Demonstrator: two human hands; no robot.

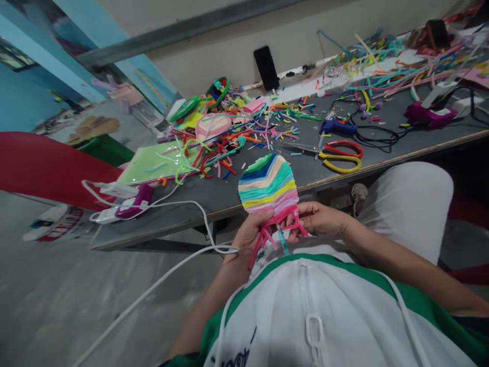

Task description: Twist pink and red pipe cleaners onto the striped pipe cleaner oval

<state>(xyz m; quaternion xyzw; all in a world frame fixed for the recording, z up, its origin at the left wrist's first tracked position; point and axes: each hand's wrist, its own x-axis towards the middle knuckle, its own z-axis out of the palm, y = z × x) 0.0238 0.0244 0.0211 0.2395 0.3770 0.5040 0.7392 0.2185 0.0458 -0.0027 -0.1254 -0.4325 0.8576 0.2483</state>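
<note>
Near my lap I hold a round, striped pipe-cleaner piece [268, 184], with bands of green, blue, cream, teal, yellow and pink. My left hand [250, 232] grips its lower left edge. Around its lower right edge the fingers of my right hand [317, 219] are closed on a pink pipe cleaner [293, 220], whose bent loop hangs off the piece. More pink ends and a teal stem [283, 241] stick out below, toward my shirt. My fingertips are partly hidden behind the piece.
Scissors with red and yellow handles [342, 155] lie close to the table edge. Behind them is a blue glue gun [338, 126]. Cut pipe-cleaner bits [282, 122] are scattered over the table. A phone [266, 69] leans on the wall. A white cable [160, 283] runs past my left arm.
</note>
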